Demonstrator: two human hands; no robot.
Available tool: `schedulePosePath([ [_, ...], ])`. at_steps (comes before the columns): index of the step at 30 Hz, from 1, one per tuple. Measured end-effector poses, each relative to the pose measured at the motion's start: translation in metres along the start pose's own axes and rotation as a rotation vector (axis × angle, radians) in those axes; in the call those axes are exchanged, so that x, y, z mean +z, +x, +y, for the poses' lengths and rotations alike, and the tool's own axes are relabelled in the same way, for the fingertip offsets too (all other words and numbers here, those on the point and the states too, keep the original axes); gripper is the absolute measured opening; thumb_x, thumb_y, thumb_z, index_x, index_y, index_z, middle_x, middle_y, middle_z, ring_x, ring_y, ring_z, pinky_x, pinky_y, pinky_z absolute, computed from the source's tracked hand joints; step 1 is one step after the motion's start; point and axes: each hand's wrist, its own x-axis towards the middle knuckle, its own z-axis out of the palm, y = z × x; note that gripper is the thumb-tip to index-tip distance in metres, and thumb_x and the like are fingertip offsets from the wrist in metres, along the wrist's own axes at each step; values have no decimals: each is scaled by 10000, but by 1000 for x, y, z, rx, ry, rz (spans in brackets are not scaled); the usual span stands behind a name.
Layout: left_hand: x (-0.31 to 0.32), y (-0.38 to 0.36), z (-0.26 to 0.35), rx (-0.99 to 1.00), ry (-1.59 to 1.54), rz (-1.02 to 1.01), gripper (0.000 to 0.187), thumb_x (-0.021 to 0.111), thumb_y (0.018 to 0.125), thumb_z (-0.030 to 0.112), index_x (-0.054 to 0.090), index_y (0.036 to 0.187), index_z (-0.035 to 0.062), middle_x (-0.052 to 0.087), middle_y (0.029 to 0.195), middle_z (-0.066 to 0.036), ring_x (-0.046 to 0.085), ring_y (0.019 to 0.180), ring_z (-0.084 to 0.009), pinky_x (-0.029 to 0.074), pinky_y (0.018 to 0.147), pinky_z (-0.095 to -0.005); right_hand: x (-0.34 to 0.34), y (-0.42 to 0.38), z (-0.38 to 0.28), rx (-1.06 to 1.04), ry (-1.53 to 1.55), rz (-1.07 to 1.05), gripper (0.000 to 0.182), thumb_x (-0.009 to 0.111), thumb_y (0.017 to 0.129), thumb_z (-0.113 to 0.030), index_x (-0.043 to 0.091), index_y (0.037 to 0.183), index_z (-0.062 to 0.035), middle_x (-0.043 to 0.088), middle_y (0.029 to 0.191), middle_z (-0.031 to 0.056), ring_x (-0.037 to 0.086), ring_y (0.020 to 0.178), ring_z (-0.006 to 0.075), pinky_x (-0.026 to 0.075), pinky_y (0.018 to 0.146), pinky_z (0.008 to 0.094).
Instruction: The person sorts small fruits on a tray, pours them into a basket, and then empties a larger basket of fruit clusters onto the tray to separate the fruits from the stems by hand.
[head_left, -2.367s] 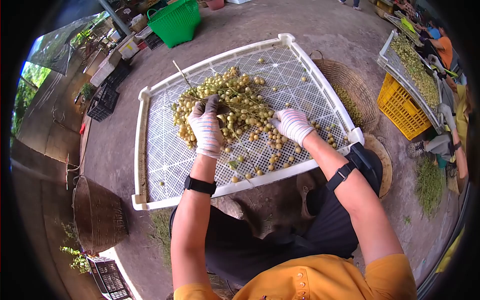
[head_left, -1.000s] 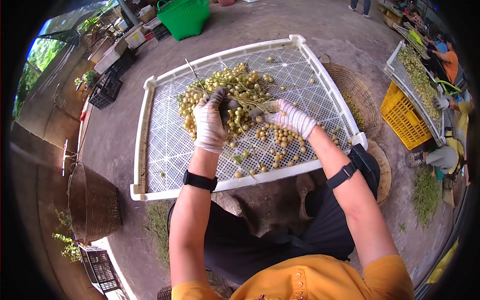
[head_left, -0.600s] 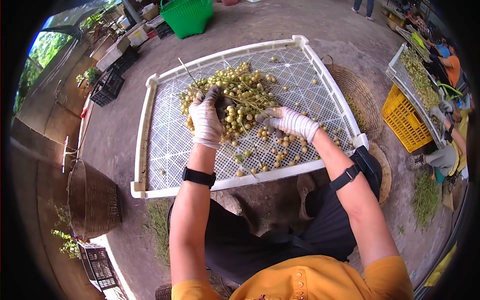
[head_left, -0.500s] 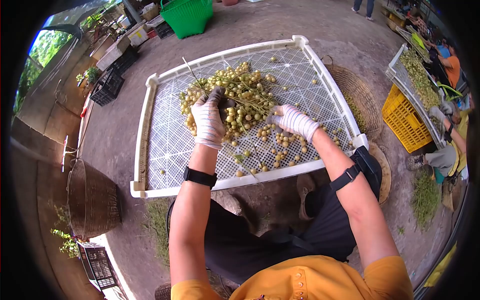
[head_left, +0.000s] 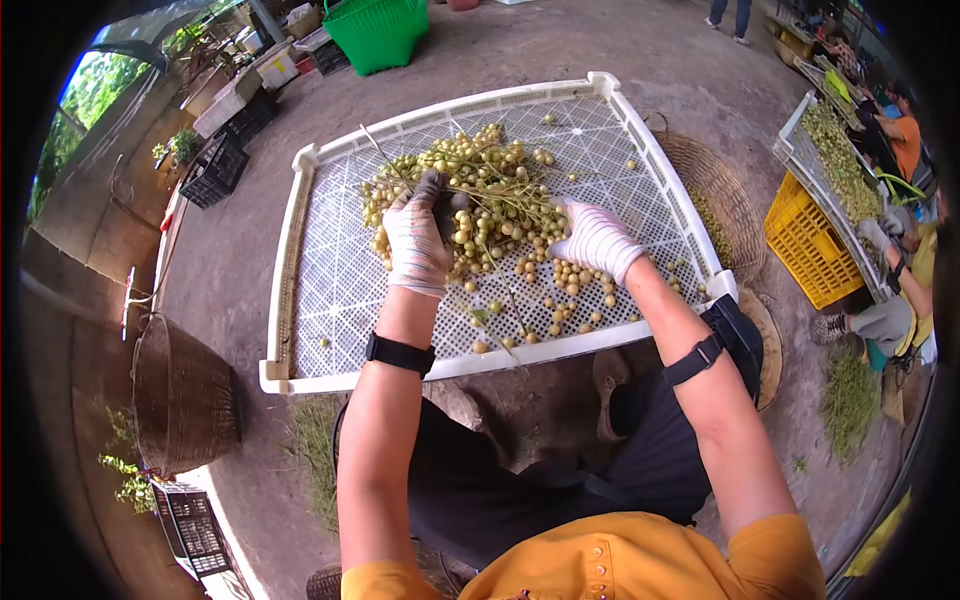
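Note:
A white perforated tray (head_left: 285, 270) lies in front of me, bearing a heap of round yellow-green fruit on thin stems (head_left: 480, 165). My left hand (head_left: 418, 235), in a striped glove with dark fingertips, is closed on the stems at the heap's left part. At the right side of the heap is my right hand (head_left: 597, 238), also gloved, its fingers bent in against the fruit and stems. What its fingertips hold is hidden. Loose fruit (head_left: 570, 280) lies below and between the hands.
A round woven basket (head_left: 735, 190) with fruit stands right of the tray. Farther right are a yellow crate (head_left: 815, 240), another fruit tray (head_left: 838, 150) and people. A tall basket (head_left: 185, 395) stands at left, a green basket (head_left: 378, 35) behind.
My right hand has shifted slightly, its fingers now higher against the stems at the heap's right side. My left hand has barely moved.

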Motion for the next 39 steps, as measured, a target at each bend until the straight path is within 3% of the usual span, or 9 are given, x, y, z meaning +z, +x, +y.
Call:
schedulePosePath([
  [1, 1, -1, -1, 1, -13, -21, 106, 641, 822, 121, 596, 823, 26, 626, 652, -59, 580, 476, -107, 361, 340, -183, 13, 6, 5, -114, 83, 108, 405, 646, 749, -247, 594, 1111, -74, 651, 872, 152, 627, 802, 266, 488, 730, 365],
  [4, -2, -2, 1, -14, 33, -86, 111, 642, 820, 123, 593, 833, 24, 627, 658, -63, 582, 482, -107, 356, 342, -180, 23, 15, 9, -118, 43, -116, 318, 621, 779, -232, 634, 1036, -46, 654, 801, 155, 632, 739, 248, 494, 691, 359],
  [14, 1, 2, -3, 51, -60, 40, 115, 646, 818, 126, 597, 842, 25, 626, 662, -64, 594, 504, -121, 368, 361, -187, 8, 3, 2, 44, -71, -135, 452, 635, 754, -363, 619, 1038, -12, 634, 998, 190, 605, 952, 318, 454, 846, 430],
  [17, -2, 1, -6, 5, -24, 3, 130, 646, 824, 141, 609, 870, 26, 634, 698, -57, 607, 532, -129, 377, 359, -177, 20, 8, 3, -2, 167, 276, 640, 742, 678, -305, 505, 1222, -66, 613, 1069, 187, 594, 986, 316, 447, 875, 409],
  [20, 1, 3, -11, -7, -24, -12, 155, 633, 838, 152, 621, 907, 14, 644, 745, -60, 630, 571, -142, 390, 352, -167, 35, 31, 19, -196, 357, 2, 542, 723, 704, -262, 550, 1180, -68, 611, 1066, 194, 591, 980, 305, 455, 866, 370],
  [25, 4, -2, -6, 30, -15, 2, 107, 654, 815, 140, 599, 828, 49, 627, 645, -48, 540, 452, -84, 325, 354, -179, 44, 25, 18, -12, 375, -107, 311, 589, 820, -316, 667, 790, -17, 635, 590, 87, 618, 518, 232, 506, 635, 376],
  [30, -1, 0, -1, 88, -29, 37, 116, 656, 815, 140, 603, 843, 41, 634, 654, -56, 559, 465, -94, 347, 370, -181, 19, 16, 11, 261, 93, -132, 409, 558, 822, -397, 659, 765, -5, 654, 667, 119, 645, 622, 246, 504, 679, 387],
  [33, 0, 3, 0, 83, -63, 65, 118, 656, 814, 135, 603, 855, 37, 633, 657, -55, 572, 479, -99, 347, 361, -181, 15, 12, 10, 169, 14, -6, 403, 608, 784, -369, 628, 949, -2, 647, 958, 178, 619, 908, 298, 475, 799, 410],
  [39, 5, -4, -1, 33, -63, 46, 108, 649, 819, 134, 605, 842, 38, 633, 654, -61, 571, 477, -99, 330, 345, -182, 38, 31, 19, -136, 381, 126, 530, 688, 700, -147, 510, 1184, -25, 603, 1099, 153, 580, 1006, 279, 447, 886, 357],
])
